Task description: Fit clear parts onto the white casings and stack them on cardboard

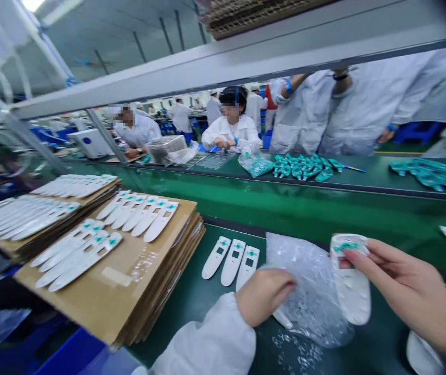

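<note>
My right hand [406, 286] grips a white plastic shell [351, 299], a long rounded piece with a window. Its thumb presses on the green piece [346, 247] near the shell's top end. My left hand [265, 294] is closed with fingertips together, over the left side of a clear plastic bag [309, 291]; what it pinches, if anything, I cannot make out. Small clear parts [293, 351] lie loose below the bag. Just left of the bag, white shells with green pieces [233, 263] lie in a row, the nearest partly behind my left hand.
Stacked cardboard sheets [156, 276] at left carry several white shells [80, 258]. Another white shell [424, 354] lies at lower right. Green pieces [305, 165] and a bag of them [258, 164] sit on the raised shelf. Co-workers [231, 125] are beyond it. An overhead beam [207, 67] crosses above.
</note>
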`<state>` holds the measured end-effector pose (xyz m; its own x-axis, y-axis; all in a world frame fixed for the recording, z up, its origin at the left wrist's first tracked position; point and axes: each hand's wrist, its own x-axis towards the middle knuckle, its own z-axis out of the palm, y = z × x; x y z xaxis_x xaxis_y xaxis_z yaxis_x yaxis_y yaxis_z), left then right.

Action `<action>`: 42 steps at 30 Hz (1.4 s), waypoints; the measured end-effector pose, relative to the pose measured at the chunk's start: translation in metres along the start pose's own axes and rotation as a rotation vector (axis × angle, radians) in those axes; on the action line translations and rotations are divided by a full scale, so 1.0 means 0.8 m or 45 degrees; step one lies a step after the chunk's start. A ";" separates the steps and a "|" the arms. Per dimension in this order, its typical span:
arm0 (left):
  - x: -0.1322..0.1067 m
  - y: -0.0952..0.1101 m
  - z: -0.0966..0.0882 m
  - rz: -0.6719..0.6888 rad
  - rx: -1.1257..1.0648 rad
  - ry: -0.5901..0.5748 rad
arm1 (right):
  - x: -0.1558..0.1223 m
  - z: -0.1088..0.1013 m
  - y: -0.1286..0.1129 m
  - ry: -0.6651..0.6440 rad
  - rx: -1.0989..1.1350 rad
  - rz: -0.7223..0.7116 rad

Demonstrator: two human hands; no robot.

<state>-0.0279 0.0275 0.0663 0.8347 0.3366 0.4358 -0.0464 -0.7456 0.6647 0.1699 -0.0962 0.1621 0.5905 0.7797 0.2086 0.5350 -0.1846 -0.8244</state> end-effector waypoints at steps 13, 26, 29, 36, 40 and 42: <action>0.084 0.063 -0.085 -0.046 -1.257 0.550 | 0.001 0.052 -0.070 -0.062 0.466 0.083; 0.084 0.039 -0.091 -0.097 -1.033 0.565 | -0.002 0.071 -0.060 0.012 0.346 0.067; 0.080 0.034 -0.091 -0.114 -0.931 0.542 | -0.002 0.072 -0.059 0.018 0.359 0.084; 0.080 0.026 -0.098 0.144 -0.358 0.643 | -0.003 0.072 -0.058 -0.065 0.306 0.044; 0.082 0.027 -0.094 0.313 -0.049 0.598 | -0.003 0.075 -0.054 -0.064 0.142 -0.047; 0.081 0.027 -0.090 0.376 0.150 0.585 | -0.003 0.077 -0.052 -0.055 0.072 -0.102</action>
<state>-0.0142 0.0746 0.1529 0.4696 0.2998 0.8304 -0.1583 -0.8967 0.4133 0.1089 -0.0535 0.1635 0.5199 0.8158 0.2533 0.5441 -0.0876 -0.8344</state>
